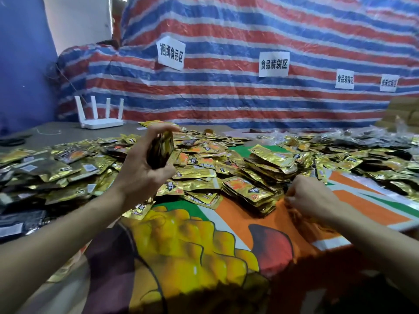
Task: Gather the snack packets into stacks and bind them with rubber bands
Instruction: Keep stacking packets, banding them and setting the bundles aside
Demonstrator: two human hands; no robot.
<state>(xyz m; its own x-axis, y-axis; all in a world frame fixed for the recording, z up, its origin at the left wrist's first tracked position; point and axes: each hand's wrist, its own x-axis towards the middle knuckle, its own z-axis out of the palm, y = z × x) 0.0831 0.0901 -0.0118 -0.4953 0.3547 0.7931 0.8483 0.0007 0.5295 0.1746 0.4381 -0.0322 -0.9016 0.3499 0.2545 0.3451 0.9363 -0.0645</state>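
My left hand [145, 164] is raised above the table and grips a small stack of gold snack packets [161, 148] held on edge. My right hand [310, 197] hovers low over the orange printed sheet with its fingers curled; whether it pinches a rubber band is too small to tell. Just left of that hand lie neat stacks of gold packets [256, 186]. A wide heap of loose gold packets [199, 159] covers the table behind both hands.
A printed orange, green and yellow sheet [226, 223] covers the near table. A white router [99, 118] stands at the back left. A striped tarp [226, 91] with paper signs hangs behind. Clear-wrapped packets [367, 137] lie at the far right.
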